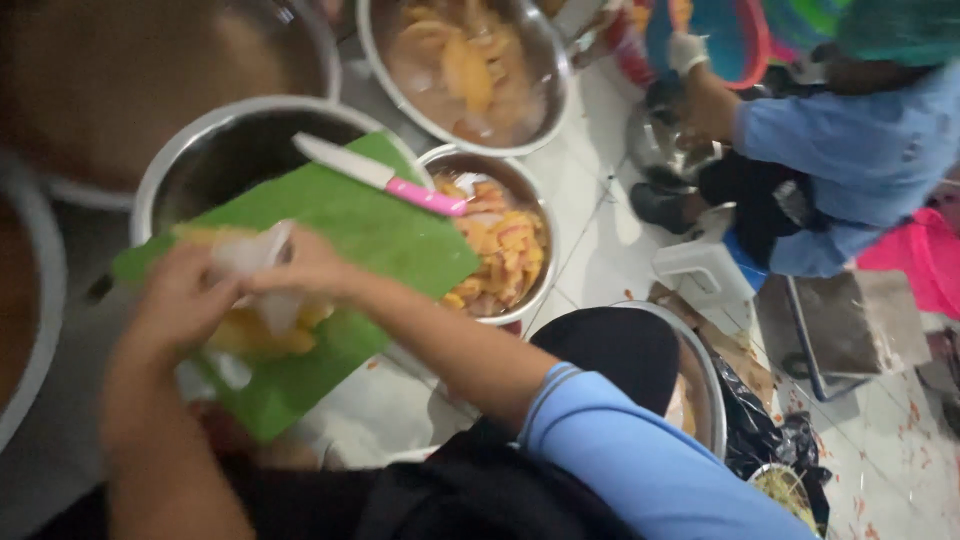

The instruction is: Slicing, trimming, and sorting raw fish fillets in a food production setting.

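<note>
A green cutting board [370, 225] rests tilted across a steel bowl [215, 140]. On its near end lies a pile of yellow-orange fruit pieces [255, 335]. My left hand [180, 300] and my right hand [305, 265] meet over that pile, both pinching a thin translucent white piece [250, 255], which looks like a plastic glove or film; blur hides which. A knife [375, 177] with a pink handle lies loose on the far end of the board, its blade pointing left.
A steel bowl [530, 205] of cut orange fruit sits right of the board, a larger one [545, 95] with fruit in liquid behind it. Another person in blue [850, 150] crouches at the upper right beside a white stool [705, 268] and a pink basket [925, 255].
</note>
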